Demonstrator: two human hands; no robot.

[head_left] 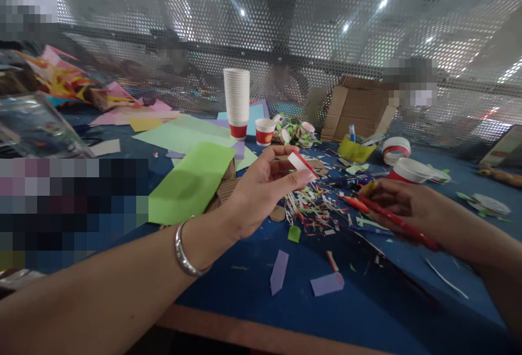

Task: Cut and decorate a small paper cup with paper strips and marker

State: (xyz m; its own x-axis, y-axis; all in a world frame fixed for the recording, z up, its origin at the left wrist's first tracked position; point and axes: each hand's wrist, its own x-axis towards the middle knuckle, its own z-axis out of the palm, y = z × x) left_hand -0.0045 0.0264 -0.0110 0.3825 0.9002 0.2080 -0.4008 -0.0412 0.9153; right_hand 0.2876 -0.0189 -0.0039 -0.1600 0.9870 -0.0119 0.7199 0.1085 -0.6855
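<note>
My left hand (261, 189), with a silver bangle (184, 249) at its wrist, pinches a small white piece of paper with a red edge (300, 163) between thumb and fingers. It is held above a heap of shredded paper strips (310, 208). On the right, my right hand (402, 208) is closed around a long red pen-like tool (397, 220) with an orange front end; blur hides its exact kind. Something yellow shows by its fingertips. Below the hands lie two purple paper pieces (279, 272) and a green scrap (294, 234).
A tall stack of paper cups (237, 99) stands behind my left hand, beside a single cup (265, 132). Green sheets (191, 184) lie left. A yellow container (356, 149), a cardboard box (354, 107) and a cut cup (410, 170) are at right. Perforated metal panels (269, 18) rise behind.
</note>
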